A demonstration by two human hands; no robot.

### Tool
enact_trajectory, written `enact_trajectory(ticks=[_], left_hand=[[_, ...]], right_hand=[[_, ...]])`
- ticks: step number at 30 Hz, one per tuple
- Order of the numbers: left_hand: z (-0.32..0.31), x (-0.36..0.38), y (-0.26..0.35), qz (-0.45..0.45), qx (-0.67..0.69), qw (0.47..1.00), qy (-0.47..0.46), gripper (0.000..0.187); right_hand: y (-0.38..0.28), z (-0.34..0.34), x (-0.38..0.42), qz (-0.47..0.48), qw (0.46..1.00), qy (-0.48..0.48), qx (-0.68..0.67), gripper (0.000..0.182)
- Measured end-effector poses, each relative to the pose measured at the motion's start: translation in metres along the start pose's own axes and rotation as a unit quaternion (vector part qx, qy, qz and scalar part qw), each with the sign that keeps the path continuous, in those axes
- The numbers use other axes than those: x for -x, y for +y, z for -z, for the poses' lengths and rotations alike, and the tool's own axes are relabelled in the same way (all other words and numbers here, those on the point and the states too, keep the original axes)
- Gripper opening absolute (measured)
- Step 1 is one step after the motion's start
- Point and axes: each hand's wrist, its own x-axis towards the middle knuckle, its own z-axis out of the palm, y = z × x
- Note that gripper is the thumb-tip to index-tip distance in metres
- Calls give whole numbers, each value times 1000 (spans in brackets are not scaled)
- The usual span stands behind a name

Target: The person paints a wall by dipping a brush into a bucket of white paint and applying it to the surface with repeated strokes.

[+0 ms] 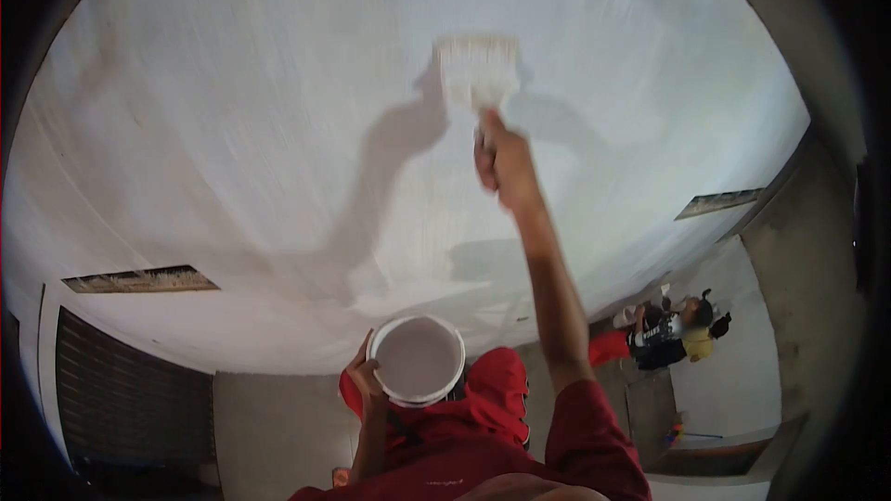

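My right hand is closed round the handle of a wide paintbrush, its arm stretched up and forward. The brush's pale, broad head lies against or very close to the white wall, which shows streaky vertical strokes. Low in front of my body, my left hand grips the side of a white bucket. Pale, whitish liquid fills part of the bucket, seen from above. Shadows of the arm and brush fall on the wall.
Two recessed openings sit in the wall, one at lower left and one at right. A dark slatted gate stands at lower left. People are at the lower right, near another white wall. Grey floor lies below.
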Motion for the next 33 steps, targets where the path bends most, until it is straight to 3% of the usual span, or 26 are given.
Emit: enact_trajectory(ticks=[3, 5, 7, 10, 14, 16, 19, 21, 24, 26, 30, 33], left_hand=[[-2, 2, -1, 12, -8, 1000, 4, 73], [-21, 5, 23, -9, 39, 999, 23, 64], [-20, 9, 24, -36, 12, 999, 19, 64], [-21, 0, 17, -50, 36, 998, 18, 64], [-17, 6, 18, -35, 13, 999, 0, 62], [-12, 4, 10, -27, 9, 1000, 4, 61], [-8, 5, 11, -22, 28, 999, 0, 60], [-3, 0, 6, -37, 33, 999, -1, 61], [-16, 5, -3, -43, 23, 999, 6, 62], [-92, 36, 31, -11, 21, 1000, 8, 61], [-110, 48, 27, -27, 10, 999, 15, 62], [-119, 52, 49, -23, 20, 999, 27, 62]], right_hand=[[129, 25, 53, -126, 992, 5, -17, 61], [200, 33, 89, -202, 979, 34, 20, 61], [239, 41, 118, -227, 973, 22, 44, 61], [203, 37, 123, -268, 962, 17, 52, 61], [49, 13, 90, -106, 988, -51, 101, 62], [-22, -13, 68, -19, 997, -69, 42, 61], [-71, -50, 27, 48, 996, -73, -13, 58], [-74, -67, 11, 68, 996, -46, -37, 58], [-2, -39, 7, 45, 999, -6, 12, 60], [15, 39, 27, -38, 999, 24, -8, 60], [103, 79, 75, -148, 987, 46, -35, 58], [147, 98, 103, -204, 979, 7, -10, 58]])
